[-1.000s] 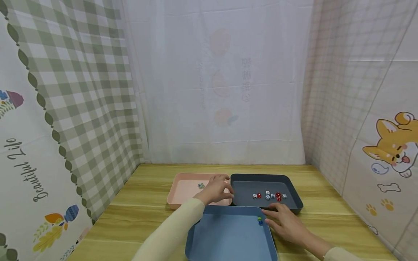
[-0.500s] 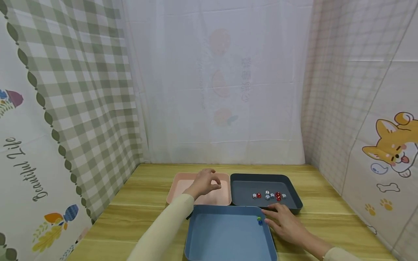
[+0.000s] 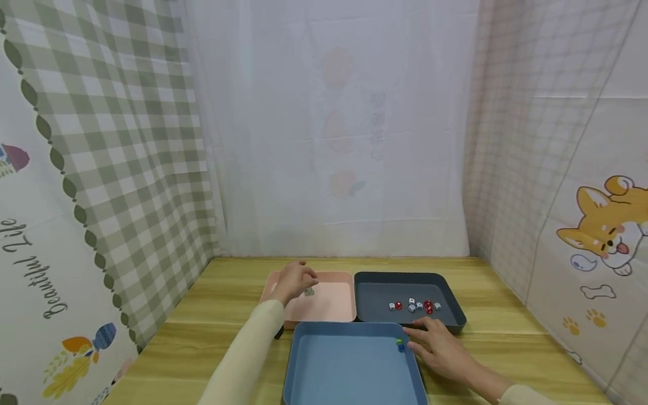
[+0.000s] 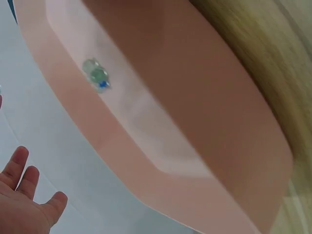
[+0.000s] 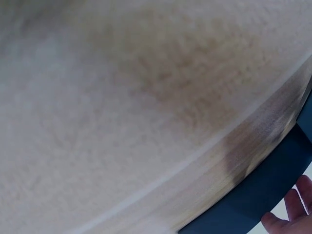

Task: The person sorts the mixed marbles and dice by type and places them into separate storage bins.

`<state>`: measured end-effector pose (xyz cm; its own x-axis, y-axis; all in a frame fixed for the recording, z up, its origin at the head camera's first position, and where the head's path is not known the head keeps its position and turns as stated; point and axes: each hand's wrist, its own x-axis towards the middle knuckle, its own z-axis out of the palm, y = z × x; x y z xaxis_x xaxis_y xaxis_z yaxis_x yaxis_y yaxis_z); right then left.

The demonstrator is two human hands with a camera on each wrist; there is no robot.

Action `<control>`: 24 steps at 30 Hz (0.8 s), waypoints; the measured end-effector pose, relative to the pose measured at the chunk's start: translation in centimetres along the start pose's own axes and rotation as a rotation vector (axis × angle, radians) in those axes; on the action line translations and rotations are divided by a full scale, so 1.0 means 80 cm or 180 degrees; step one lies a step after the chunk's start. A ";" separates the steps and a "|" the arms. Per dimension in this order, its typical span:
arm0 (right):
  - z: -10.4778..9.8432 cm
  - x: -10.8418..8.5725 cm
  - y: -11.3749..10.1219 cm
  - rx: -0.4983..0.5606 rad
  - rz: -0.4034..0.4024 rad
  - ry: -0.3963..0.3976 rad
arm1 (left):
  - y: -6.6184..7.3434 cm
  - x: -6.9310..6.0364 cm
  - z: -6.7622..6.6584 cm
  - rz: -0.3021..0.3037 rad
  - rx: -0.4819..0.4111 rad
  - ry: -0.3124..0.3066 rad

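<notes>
My left hand (image 3: 295, 281) hovers over the left part of the pink tray (image 3: 331, 312), fingers loosely bent, and nothing shows between them. Close to its fingertips, a small cluster of clear glass marbles (image 3: 309, 291) lies on the tray's floor. In the left wrist view the marbles (image 4: 99, 75) look greenish with a blue spot, and the fingers are spread apart. My right hand (image 3: 437, 346) rests by the upper right corner of the blue tray (image 3: 354, 368), its fingertips at the rim. Just inside that rim lie a green marble (image 3: 399, 342) and a blue marble (image 3: 401, 348).
Behind the right hand stands a dark grey tray (image 3: 374, 292) holding several white dice (image 3: 412, 307) and red pieces (image 3: 428, 304). All three trays sit close together on a wood-grain table (image 3: 212, 326). Cloth curtains (image 3: 273, 140) enclose the back and sides.
Over the last second my left hand has moved left across the pink tray, from its right edge to beside the clear marbles. The right hand stays at the blue tray's rim.
</notes>
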<state>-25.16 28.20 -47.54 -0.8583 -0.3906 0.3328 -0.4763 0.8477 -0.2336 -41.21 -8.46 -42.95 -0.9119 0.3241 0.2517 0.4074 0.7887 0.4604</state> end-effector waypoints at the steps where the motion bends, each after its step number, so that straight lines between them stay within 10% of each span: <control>1: 0.000 0.000 0.000 0.0004 -0.0001 0.0010 | -0.005 -0.001 0.000 -0.0024 -0.0039 0.0024; 24: -0.001 -0.001 -0.003 0.0010 0.0045 -0.0021 | -0.054 -0.023 0.021 -0.0464 0.0113 0.0057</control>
<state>-24.98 28.05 -47.45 -0.8662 -0.3809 0.3235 -0.4648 0.8520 -0.2411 -41.36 -11.62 -46.83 -0.9601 0.1958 0.1999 0.2686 0.8448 0.4628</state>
